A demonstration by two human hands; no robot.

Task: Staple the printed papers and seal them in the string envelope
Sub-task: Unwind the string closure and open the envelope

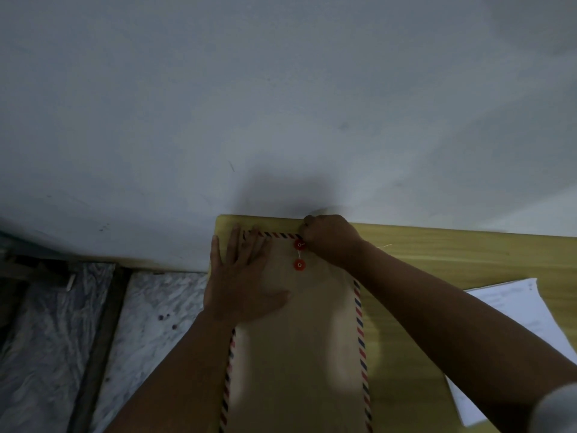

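On the yellow table (437,251) a string envelope (299,339) is laid flat lengthwise, light and limp by the look of it, best pinned by its face. What it contains cannot be seen; printed papers (518,307) are left just beside it. It is pressed under the flat-fingered left hand (243,282), while the thin string (301,254) between the red buttons (299,264) is pinched in the closed grip of the right hand (331,239).

A yellow wooden table (437,245) stands against a grey wall (281,89); marbled floor (150,307) at left
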